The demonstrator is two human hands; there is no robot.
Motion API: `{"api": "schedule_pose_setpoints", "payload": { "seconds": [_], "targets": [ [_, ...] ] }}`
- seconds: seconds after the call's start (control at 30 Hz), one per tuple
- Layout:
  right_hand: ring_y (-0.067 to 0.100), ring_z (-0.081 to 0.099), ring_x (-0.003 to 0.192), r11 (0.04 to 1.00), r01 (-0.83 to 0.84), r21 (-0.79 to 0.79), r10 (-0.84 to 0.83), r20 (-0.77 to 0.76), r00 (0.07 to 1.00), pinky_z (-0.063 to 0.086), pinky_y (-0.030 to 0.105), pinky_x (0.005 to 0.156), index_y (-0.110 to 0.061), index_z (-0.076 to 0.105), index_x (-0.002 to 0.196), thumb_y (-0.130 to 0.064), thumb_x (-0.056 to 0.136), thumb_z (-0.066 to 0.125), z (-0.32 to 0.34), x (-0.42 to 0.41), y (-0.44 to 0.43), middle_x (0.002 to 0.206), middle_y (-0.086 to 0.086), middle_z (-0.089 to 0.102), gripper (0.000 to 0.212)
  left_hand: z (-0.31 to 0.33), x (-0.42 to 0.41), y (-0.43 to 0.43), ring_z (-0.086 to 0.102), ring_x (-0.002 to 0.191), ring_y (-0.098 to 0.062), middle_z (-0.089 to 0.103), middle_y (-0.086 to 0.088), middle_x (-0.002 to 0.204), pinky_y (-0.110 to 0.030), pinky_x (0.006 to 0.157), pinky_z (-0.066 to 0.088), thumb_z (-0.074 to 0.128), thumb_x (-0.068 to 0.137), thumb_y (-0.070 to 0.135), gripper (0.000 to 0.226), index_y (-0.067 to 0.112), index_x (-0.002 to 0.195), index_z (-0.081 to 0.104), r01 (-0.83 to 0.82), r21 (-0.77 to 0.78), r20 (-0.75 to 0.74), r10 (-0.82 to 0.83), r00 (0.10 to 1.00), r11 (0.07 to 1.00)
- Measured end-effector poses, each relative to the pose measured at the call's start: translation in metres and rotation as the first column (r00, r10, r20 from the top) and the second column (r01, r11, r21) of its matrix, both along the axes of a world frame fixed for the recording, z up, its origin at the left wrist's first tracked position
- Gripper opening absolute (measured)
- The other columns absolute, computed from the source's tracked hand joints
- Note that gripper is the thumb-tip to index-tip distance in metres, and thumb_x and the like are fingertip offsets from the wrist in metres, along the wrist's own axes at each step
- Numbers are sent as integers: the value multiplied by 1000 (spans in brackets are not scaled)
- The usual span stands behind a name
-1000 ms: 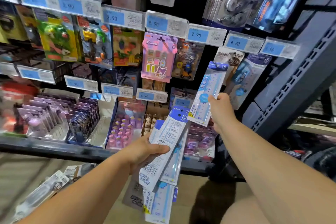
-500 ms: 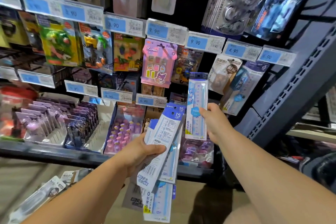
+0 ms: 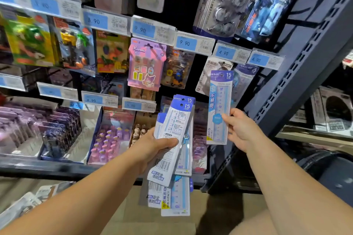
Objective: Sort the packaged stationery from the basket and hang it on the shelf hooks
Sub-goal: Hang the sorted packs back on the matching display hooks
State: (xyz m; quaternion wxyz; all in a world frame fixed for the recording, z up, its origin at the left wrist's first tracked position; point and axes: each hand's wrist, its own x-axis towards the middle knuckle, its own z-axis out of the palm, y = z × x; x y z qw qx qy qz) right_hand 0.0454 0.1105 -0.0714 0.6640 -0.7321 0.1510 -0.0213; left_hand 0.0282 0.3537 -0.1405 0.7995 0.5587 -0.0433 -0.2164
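Observation:
My right hand (image 3: 241, 130) pinches a single packaged 15 cm ruler (image 3: 219, 105) by its right edge and holds it upright in front of the hanging packs at the right of the shelf. My left hand (image 3: 152, 145) grips a fanned stack of several identical ruler packs (image 3: 172, 139), tilted to the right, their barcodes facing me. More ruler packs (image 3: 246, 76) hang on a hook just behind the single ruler, under a 4.90 price tag (image 3: 231, 52). The hook itself is hidden.
Eraser packs such as the pink Kuromi card (image 3: 146, 64) hang in rows under blue price tags. Display boxes of small purple items (image 3: 108, 137) stand on the lower shelf. A slotted grey upright (image 3: 298, 74) runs diagonally at the right. Loose packs (image 3: 28, 202) lie bottom left.
My right hand has turned the single ruler from tilted to upright and moved it toward the hanging ruler packs at the right. My left hand keeps the stack nearly still.

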Motion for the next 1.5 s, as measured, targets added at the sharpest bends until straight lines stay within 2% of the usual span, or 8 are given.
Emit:
{"api": "schedule_pose_setpoints", "payload": {
  "seconds": [0.33,0.47,0.7,0.97,1.07,1.23,1.4,1.5],
  "targets": [
    [17,63,88,969,231,84,-232,7,973,51,35,65,-18,54,108,-14,100,49,-4,4,-39,107,6,63,10,26,22,-31,70,99,-32,73,-12,108,-45,86,56,66,87,2,37,11,121,57,55,26,80,-57,995,998],
    [21,63,96,961,263,89,-269,60,961,53,45,82,-17,55,115,-16,101,48,-1,10,-41,114,7,64,16,25,22,-36,72,95,-30,74,-12,106,-42,78,57,63,89,1,31,11,118,59,89,20,87,-91,992,996],
    [16,63,90,933,326,152,-347,142,927,52,44,80,-25,56,105,-16,101,48,8,23,-44,101,-3,64,13,23,29,-28,72,92,-32,74,-13,103,-43,73,59,67,84,5,34,14,116,56,93,-10,91,-92,992,996],
    [19,66,91,914,386,127,-404,180,897,56,38,72,-18,58,122,-15,100,49,11,36,-42,110,4,66,25,26,40,-31,70,96,-39,72,-18,108,-50,77,58,98,27,42,105,14,119,57,136,-20,90,-134,987,991],
    [22,65,94,910,390,141,-411,184,893,56,44,81,-19,57,122,-16,100,49,9,38,-42,107,3,66,24,28,41,-35,69,97,-43,71,-21,108,-58,85,54,99,32,37,97,14,117,58,141,-33,61,-139,988,989],
    [20,65,92,905,408,122,-424,167,890,56,40,78,-27,57,112,-18,100,50,4,43,-45,100,-1,65,17,34,41,-46,70,93,-40,72,-20,105,-54,84,55,69,81,9,36,12,115,58,94,-37,35,-93,995,995],
    [19,67,84,855,518,8,-512,174,841,58,41,77,-22,57,100,-26,91,64,-2,54,-54,96,0,67,12,38,43,-55,69,97,-39,72,-19,108,-56,89,53,72,75,9,47,11,119,57,53,-49,17,-52,999,997],
    [21,61,93,795,549,-256,-521,174,836,49,31,77,-18,60,111,-34,90,63,-1,56,-52,112,4,66,26,41,40,-60,71,95,-36,72,-19,109,-47,79,58,70,73,8,48,9,119,58,51,-88,12,-50,999,995]
  ]
}}
